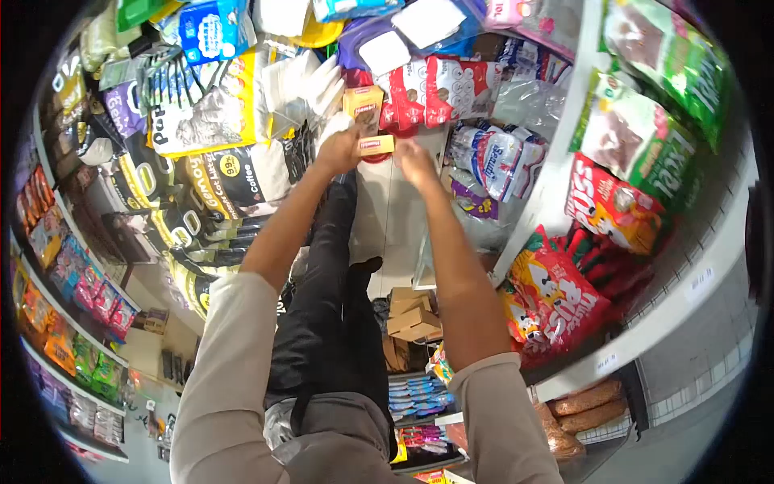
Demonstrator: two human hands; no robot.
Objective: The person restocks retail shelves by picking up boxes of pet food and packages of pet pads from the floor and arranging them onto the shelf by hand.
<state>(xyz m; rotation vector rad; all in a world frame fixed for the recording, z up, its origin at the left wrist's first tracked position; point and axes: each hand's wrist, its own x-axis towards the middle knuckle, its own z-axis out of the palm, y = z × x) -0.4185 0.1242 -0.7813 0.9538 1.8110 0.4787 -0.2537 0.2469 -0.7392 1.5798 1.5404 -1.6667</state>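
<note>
My left hand (339, 152) is closed on a small yellow-orange box (376, 145) with a red label, gripping it by its left end. Just right of that box is my right hand (415, 164); its fingers look curled, but glare and blur hide whether they hold anything. A second box of similar colour (363, 101) sits just beyond my left hand. Something red shows under the held box. Behind the hands lie red-and-white packs (439, 93).
Stacked cat litter bags (242, 177) rise on the left. To the right, a shelf edge (556, 177) carries pet food bags (560, 298). Packs wrapped in blue and white (496, 157) stand beside the tiled floor (385, 210). Cardboard boxes (414, 319) are near my feet.
</note>
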